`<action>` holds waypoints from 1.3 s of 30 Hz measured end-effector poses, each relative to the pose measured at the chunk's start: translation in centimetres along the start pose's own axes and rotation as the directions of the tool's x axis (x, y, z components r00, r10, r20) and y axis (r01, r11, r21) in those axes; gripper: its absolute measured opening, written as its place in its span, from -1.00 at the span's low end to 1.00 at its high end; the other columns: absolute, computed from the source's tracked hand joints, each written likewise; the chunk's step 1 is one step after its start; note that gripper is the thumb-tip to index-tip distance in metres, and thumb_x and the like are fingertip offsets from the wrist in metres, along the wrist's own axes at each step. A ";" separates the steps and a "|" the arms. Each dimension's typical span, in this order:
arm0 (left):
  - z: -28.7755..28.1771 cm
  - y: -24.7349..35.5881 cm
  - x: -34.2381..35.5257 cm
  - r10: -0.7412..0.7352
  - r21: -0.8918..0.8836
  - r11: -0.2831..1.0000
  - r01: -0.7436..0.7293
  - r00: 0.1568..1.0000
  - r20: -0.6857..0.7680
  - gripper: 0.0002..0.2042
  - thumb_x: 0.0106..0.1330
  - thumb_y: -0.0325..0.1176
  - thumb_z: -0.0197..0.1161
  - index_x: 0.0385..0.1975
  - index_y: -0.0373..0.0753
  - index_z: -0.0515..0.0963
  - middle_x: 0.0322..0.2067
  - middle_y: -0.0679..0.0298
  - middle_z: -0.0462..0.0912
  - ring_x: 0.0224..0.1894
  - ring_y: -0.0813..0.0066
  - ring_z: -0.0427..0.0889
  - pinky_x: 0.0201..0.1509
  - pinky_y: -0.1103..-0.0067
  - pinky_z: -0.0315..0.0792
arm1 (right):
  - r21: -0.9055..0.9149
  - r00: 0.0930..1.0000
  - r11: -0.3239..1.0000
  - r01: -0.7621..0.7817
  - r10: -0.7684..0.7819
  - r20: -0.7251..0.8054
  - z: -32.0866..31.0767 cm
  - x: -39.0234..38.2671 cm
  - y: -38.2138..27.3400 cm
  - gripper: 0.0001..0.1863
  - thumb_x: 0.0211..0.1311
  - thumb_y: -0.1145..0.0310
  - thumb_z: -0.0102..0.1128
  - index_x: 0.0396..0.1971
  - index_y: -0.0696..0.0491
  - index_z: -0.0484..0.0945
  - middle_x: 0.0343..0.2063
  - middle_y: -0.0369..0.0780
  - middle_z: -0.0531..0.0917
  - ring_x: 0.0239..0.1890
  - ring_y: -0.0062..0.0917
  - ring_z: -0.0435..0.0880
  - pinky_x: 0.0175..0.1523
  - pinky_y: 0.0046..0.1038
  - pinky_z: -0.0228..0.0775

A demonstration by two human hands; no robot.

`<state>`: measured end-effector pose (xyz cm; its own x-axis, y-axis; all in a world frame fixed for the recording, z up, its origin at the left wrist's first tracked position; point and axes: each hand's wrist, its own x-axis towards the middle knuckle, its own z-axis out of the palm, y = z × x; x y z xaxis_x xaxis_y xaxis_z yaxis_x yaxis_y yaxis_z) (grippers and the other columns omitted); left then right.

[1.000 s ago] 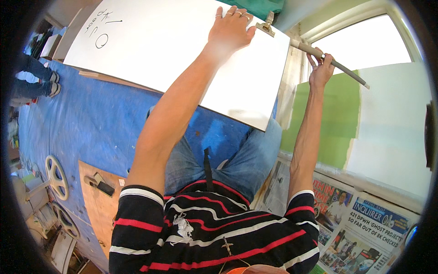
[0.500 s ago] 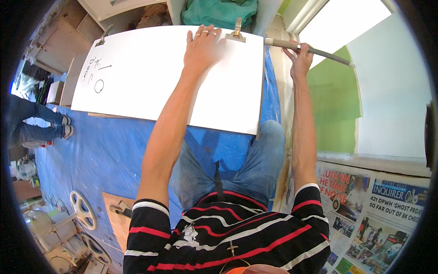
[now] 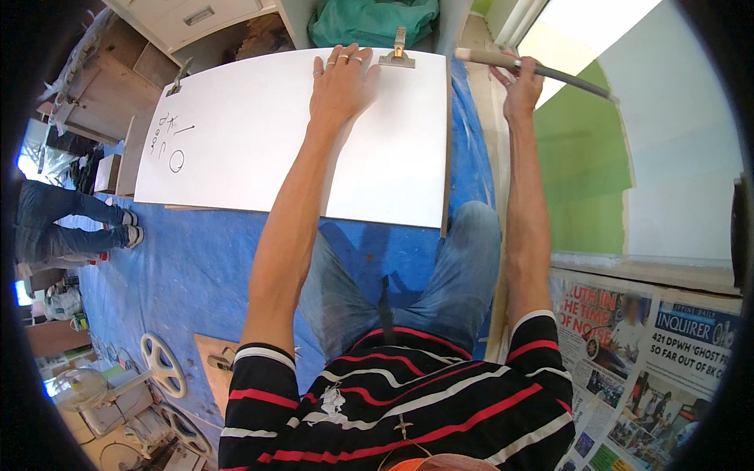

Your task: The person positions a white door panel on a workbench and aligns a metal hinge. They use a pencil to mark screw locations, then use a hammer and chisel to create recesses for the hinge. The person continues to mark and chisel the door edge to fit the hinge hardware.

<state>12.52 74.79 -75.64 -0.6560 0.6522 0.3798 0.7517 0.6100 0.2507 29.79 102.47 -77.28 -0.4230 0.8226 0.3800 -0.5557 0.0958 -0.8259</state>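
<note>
My left hand, with rings on its fingers, lies flat and palm down on a large white board near its upper edge, fingers slightly apart. Just right of it a metal clip grips that edge; another clip is at the upper left corner. Black hand-drawn marks are at the board's left end. At upper right, beyond the board's right edge, my right hand holds a long rod with a tan thicker section and a grey narrower one, held roughly level.
A blue sheet covers the floor; another person's legs are at left. A wooden board and wheels lie lower left. Green bags sit behind the board. A half-green wall and newspapers are at right.
The view has turned, bringing the drawers and green bags into sight. My left hand stays flat on the board. My right hand still holds the rod, now slightly higher in the picture.
</note>
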 end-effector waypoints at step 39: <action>-1.5 0.5 -0.4 0.058 -0.029 0.998 -0.059 0.998 -0.015 -0.53 0.48 -0.12 0.03 0.24 -0.29 0.51 0.31 -0.04 0.47 0.45 0.00 0.30 0.56 0.02 0.03 | -0.205 1.000 0.979 0.002 -0.007 -0.023 -2.1 -10.3 -4.7 -0.72 0.66 0.16 -0.23 -0.07 0.11 0.25 -0.09 0.14 0.64 -0.06 -0.19 0.71 -0.13 -0.11 0.80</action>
<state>13.26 74.14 -74.31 -0.6100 0.6800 0.4068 0.7905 0.5574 0.2538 38.23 94.71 -78.14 -0.4025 0.8346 0.3761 -0.3977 0.2106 -0.8930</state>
